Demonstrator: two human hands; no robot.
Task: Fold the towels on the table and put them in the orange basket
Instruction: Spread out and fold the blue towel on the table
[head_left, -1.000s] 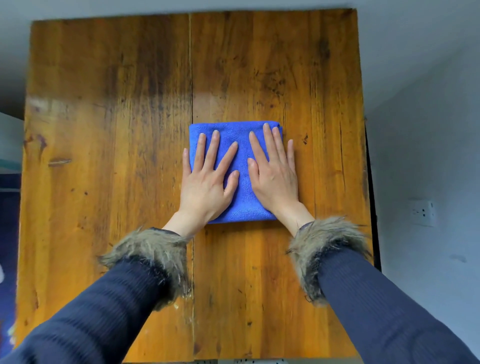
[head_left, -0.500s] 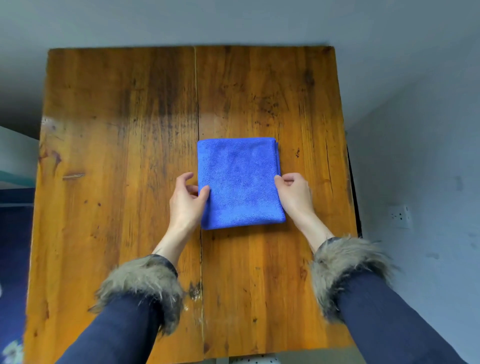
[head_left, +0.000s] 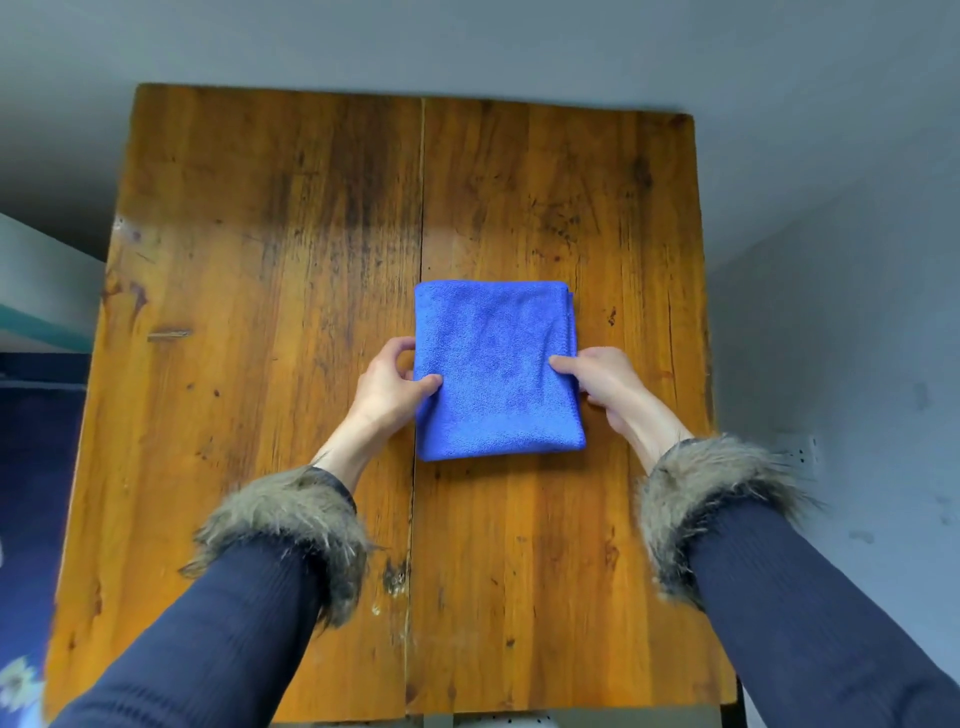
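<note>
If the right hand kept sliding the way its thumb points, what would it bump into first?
The right hand already pinches the blue towel's right edge; sliding on across it, it would likely meet the left hand next.

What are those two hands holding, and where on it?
A folded blue towel lying on the wooden table. The left hand pinches its left edge, the right hand its right edge, both about midway along.

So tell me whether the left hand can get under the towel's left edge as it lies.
Probably yes. The left hand already pinches the towel at that edge, thumb on top, and the table beside it is bare, so nothing blocks it.
</note>
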